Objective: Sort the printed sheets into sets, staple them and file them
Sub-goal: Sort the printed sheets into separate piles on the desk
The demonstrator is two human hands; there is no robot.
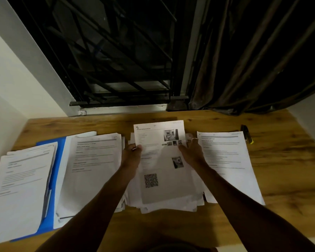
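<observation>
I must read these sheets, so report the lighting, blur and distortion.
Head view: dim, warm light; the held sheet is shadowed toward its near end; all print is too blurred to read; the wide angle bends the table edges; no glare.

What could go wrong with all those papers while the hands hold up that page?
The middle pile under the held sheet is messy, with corners sticking out, so pages might slide off or get mixed up. The left hand and right hand pinch only the sheet's side edges, so it could bend or crease. The far-left stack lies fanned out on the blue folder and might slip.
</observation>
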